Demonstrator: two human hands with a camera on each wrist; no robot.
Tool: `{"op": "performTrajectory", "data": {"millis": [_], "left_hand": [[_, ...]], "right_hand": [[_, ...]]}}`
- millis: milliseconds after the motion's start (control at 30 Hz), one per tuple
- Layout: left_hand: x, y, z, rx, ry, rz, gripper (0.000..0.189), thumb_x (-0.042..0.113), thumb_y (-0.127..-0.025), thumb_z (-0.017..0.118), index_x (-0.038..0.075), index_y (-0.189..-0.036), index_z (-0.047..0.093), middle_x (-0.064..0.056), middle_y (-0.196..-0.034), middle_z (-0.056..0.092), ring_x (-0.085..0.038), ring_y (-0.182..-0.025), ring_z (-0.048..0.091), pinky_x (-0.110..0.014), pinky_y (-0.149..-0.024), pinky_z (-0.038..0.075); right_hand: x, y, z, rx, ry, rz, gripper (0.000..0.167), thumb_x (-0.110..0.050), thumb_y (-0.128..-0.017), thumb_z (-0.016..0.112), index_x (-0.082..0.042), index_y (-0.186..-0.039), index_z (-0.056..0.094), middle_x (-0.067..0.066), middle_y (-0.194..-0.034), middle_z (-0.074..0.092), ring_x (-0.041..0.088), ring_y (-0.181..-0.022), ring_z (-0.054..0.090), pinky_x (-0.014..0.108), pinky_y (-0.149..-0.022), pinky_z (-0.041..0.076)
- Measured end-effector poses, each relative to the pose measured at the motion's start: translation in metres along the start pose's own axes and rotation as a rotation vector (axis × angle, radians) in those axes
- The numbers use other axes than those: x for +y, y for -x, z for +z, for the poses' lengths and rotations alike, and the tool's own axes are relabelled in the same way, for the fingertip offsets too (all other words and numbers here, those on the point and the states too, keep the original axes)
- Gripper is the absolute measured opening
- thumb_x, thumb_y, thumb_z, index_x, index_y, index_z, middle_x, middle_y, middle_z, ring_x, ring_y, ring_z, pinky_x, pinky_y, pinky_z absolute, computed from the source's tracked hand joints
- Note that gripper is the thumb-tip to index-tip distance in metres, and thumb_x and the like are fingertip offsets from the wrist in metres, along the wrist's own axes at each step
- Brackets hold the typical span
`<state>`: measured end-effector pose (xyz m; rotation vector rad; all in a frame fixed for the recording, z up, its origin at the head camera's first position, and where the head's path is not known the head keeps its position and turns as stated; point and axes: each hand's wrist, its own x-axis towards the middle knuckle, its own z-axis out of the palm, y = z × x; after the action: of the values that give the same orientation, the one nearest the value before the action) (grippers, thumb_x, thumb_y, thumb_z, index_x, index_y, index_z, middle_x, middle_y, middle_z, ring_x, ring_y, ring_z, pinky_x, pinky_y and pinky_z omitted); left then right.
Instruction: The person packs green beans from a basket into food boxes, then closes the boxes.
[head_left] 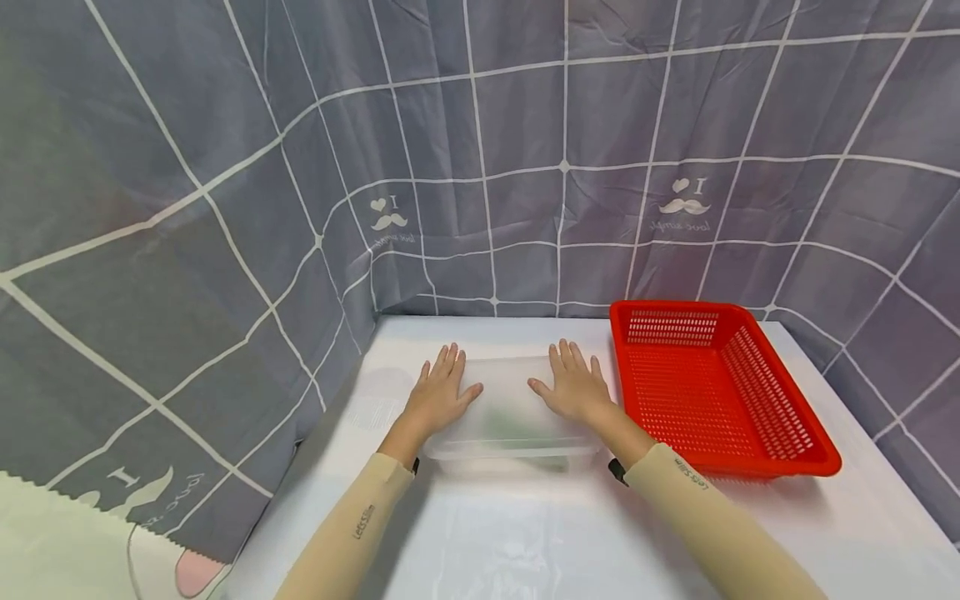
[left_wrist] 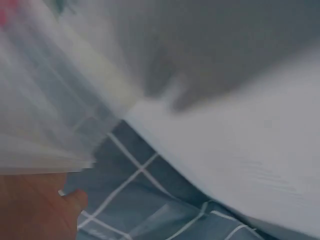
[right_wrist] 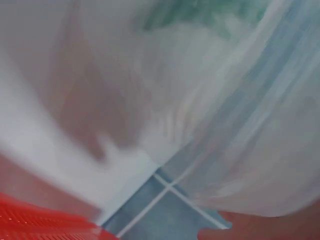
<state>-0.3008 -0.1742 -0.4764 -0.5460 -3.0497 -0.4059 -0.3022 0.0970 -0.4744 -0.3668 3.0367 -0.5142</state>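
Observation:
A translucent plastic box with a lid (head_left: 506,379) lies on the white table (head_left: 480,533), between my two hands. Through its cloudy plastic a blurred green shape (head_left: 512,427) shows inside. My left hand (head_left: 437,398) rests palm down on the lid's left side, fingers straight and pointing away. On the right side, my right hand (head_left: 576,390) lies the same way, its thumb spread toward the middle. Both wrist views look past the box wall, with part of the left hand (left_wrist: 37,207) and right hand (right_wrist: 270,227) at the lower edges.
Close by on the right stands a red perforated plastic basket (head_left: 686,400), with nothing in it. Its rim comes near my right forearm. A grey curtain with white grid lines (head_left: 525,208) hangs behind the table and along both sides.

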Motion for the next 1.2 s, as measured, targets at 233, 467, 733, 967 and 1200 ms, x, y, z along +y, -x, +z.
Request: {"op": "performTrajectory", "data": {"millis": [233, 467, 733, 967, 1200], "left_hand": [[0.033, 0.040, 0.002, 0.073, -0.032, 0.043, 0.073, 0.065, -0.107, 0.039, 0.027, -0.169, 0.029, -0.013, -0.180, 0.012, -0.036, -0.168, 0.006, -0.068, -0.132, 0.008], [0.040, 0.065, 0.024, 0.133, -0.062, -0.007, 0.068, 0.066, -0.105, 0.044, 0.036, -0.165, 0.037, -0.008, -0.179, 0.018, -0.035, -0.168, 0.011, -0.068, -0.132, 0.012], [0.037, 0.074, 0.041, 0.187, -0.094, 0.024, 0.063, 0.066, -0.105, 0.043, 0.038, -0.161, 0.045, -0.006, -0.176, 0.029, -0.033, -0.166, 0.021, -0.069, -0.131, 0.015], [0.038, 0.071, 0.041, 0.190, -0.084, 0.023, 0.058, 0.062, -0.105, 0.046, 0.038, -0.158, 0.051, -0.007, -0.172, 0.038, -0.035, -0.163, 0.030, -0.070, -0.129, 0.019], [0.037, 0.070, 0.042, 0.109, -0.082, 0.010, 0.057, 0.060, -0.106, 0.045, 0.039, -0.159, 0.048, -0.006, -0.174, 0.035, -0.035, -0.164, 0.028, -0.070, -0.130, 0.017]], "right_hand": [[-0.015, 0.048, 0.013, 0.097, 0.041, -0.098, 0.076, -0.063, -0.105, 0.046, -0.021, -0.167, 0.037, 0.019, -0.176, 0.023, 0.045, -0.165, 0.016, 0.077, -0.127, 0.013], [-0.015, 0.071, 0.036, 0.143, 0.073, -0.125, 0.075, -0.066, -0.103, 0.047, -0.025, -0.165, 0.040, 0.015, -0.177, 0.024, 0.041, -0.166, 0.017, 0.076, -0.127, 0.016], [-0.014, 0.080, 0.053, 0.235, 0.086, -0.108, 0.072, -0.067, -0.101, 0.052, -0.029, -0.161, 0.047, 0.013, -0.173, 0.035, 0.039, -0.165, 0.025, 0.073, -0.127, 0.021], [-0.016, 0.078, 0.052, 0.227, 0.103, -0.097, 0.068, -0.067, -0.102, 0.049, -0.028, -0.159, 0.052, 0.012, -0.171, 0.040, 0.039, -0.163, 0.030, 0.071, -0.127, 0.023], [-0.017, 0.081, 0.053, 0.186, 0.082, -0.075, 0.069, -0.066, -0.102, 0.049, -0.026, -0.158, 0.052, 0.014, -0.171, 0.040, 0.040, -0.162, 0.031, 0.072, -0.127, 0.023]]}}
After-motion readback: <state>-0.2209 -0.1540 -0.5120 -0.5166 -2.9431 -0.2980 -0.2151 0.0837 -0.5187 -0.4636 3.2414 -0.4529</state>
